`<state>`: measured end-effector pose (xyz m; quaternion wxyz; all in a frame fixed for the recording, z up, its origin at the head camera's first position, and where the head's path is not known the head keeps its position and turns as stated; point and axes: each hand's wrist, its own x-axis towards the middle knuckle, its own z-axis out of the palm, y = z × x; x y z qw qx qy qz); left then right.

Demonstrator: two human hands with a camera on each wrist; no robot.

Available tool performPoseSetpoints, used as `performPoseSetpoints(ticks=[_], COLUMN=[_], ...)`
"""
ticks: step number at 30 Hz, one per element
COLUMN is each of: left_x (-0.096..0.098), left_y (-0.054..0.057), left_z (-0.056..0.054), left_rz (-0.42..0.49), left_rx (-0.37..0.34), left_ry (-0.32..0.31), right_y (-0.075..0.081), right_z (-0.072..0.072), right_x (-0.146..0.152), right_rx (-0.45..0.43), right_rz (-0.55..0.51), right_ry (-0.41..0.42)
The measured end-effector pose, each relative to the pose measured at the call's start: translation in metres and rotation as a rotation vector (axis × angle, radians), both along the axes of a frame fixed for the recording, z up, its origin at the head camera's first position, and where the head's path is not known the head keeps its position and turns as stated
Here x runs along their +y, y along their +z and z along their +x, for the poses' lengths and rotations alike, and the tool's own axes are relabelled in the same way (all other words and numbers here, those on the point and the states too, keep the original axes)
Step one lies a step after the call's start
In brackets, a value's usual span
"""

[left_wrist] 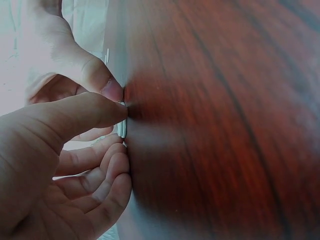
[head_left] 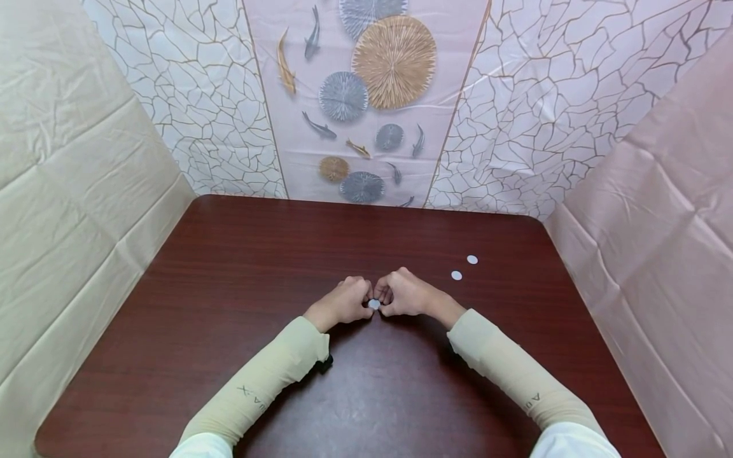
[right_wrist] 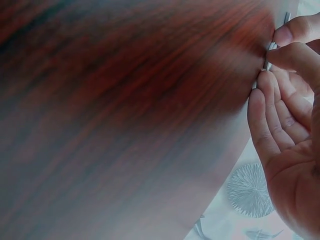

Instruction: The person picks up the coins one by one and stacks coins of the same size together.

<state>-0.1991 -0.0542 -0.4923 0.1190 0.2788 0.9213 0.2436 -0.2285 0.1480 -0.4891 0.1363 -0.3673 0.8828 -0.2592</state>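
A small, thin white disc (head_left: 374,305) lies flat at the middle of the table, between my two hands. My left hand (head_left: 345,300) pinches its left side, thumb nearer me and curled fingers at the far side. From the right, my right hand (head_left: 409,294) pinches it the same way. In the left wrist view the disc's pale edge (left_wrist: 123,127) shows between thumb and fingers, down at the wood. The right wrist view has the disc (right_wrist: 268,57) edge-on, partly hidden by the thumb. The fingertips of both hands are close together around it.
Two more white discs, a nearer one (head_left: 456,275) and a farther one (head_left: 472,259), lie on the dark red-brown table (head_left: 258,242) beyond my right hand. Pale cloth walls (head_left: 630,210) stand at the sides, and a patterned sheet (head_left: 355,140) hangs behind the far edge.
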Motion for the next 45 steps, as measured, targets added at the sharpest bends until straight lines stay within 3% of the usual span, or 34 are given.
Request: performPoseSetpoints(ticks=[11, 36, 45], left_x=[-0.001, 0.001, 0.001], left_y=[0.001, 0.001, 0.002], left_z=[0.000, 0.000, 0.003], left_rz=[0.008, -0.021, -0.033], left_rx=[-0.015, 0.034, 0.017], left_ry=[0.001, -0.016, 0.005], right_y=[-0.002, -0.001, 0.009], right_z=[-0.001, -0.003, 0.000], right_x=[0.000, 0.003, 0.019], right_rx=[0.008, 0.014, 0.020], right_rz=[-0.026, -0.016, -0.011], right_ry=[0.017, 0.048, 0.019])
